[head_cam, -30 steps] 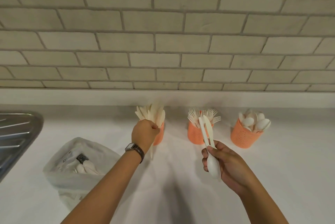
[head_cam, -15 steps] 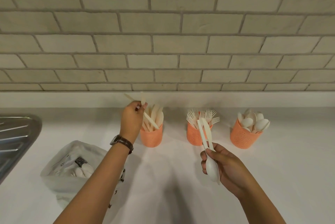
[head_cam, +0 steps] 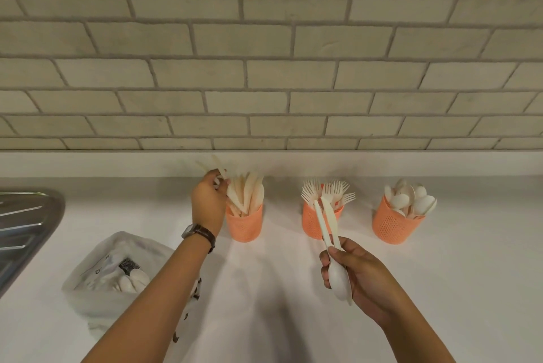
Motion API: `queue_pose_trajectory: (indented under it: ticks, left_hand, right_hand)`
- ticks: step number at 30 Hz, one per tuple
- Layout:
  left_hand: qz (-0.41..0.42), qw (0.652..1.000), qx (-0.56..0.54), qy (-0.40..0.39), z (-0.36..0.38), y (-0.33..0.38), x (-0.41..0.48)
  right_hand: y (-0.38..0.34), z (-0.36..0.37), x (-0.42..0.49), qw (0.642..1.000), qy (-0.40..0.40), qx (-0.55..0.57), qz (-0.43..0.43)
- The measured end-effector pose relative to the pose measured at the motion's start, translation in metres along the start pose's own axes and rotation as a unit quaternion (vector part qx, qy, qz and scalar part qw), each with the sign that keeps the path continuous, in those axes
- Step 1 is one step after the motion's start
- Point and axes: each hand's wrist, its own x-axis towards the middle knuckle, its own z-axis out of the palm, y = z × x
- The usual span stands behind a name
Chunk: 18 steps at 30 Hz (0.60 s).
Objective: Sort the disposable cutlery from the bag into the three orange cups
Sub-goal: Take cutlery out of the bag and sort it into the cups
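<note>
Three orange cups stand in a row near the wall: the left cup (head_cam: 244, 226) holds knives, the middle cup (head_cam: 312, 223) forks, the right cup (head_cam: 393, 227) spoons. My left hand (head_cam: 208, 204) grips a few cream knives (head_cam: 219, 176) at the left cup's rim, their tips pointing up and left. In front of the middle cup, my right hand (head_cam: 357, 277) holds a white spoon (head_cam: 338, 277) bowl-down together with another piece of cutlery, the handles pointing up. The clear plastic bag (head_cam: 117, 271) lies at the lower left with several spoons inside.
A steel sink drainer (head_cam: 26, 224) sits at the left edge of the white counter (head_cam: 470, 274). A tiled wall rises right behind the cups.
My left hand rose from the front of the left cup to its top-left rim, holding knives there. The right hand has stayed almost still with its cutlery.
</note>
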Motion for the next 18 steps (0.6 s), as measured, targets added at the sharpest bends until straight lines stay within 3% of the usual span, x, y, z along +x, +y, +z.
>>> queue_pose_trajectory:
  ticks: [5,9,12,15,18]
  left_hand:
    - [0.012,0.995,0.08,-0.055,0.004,-0.002,-0.018]
    - [0.06,0.992,0.107,0.016,-0.007,0.009,-0.024]
    - [0.176,0.975,0.122,0.062,-0.014,0.035,-0.043]
    - [0.296,0.951,0.053,-0.069,-0.016,0.066,-0.069]
    - [0.438,0.853,0.111,-0.259,-0.012,0.081,-0.089]
  right_hand:
    - [-0.003,0.004,0.001,1.0,-0.007,-0.015,-0.005]
    - [-0.005,0.009,-0.002,0.998,-0.006,-0.062,-0.026]
    - [-0.007,0.013,-0.004,0.993,-0.001,-0.111,-0.033]
    - [-0.008,0.014,-0.005,0.988,0.01,-0.152,-0.034]
    - [-0.011,0.017,-0.008,0.978,0.008,-0.204,-0.046]
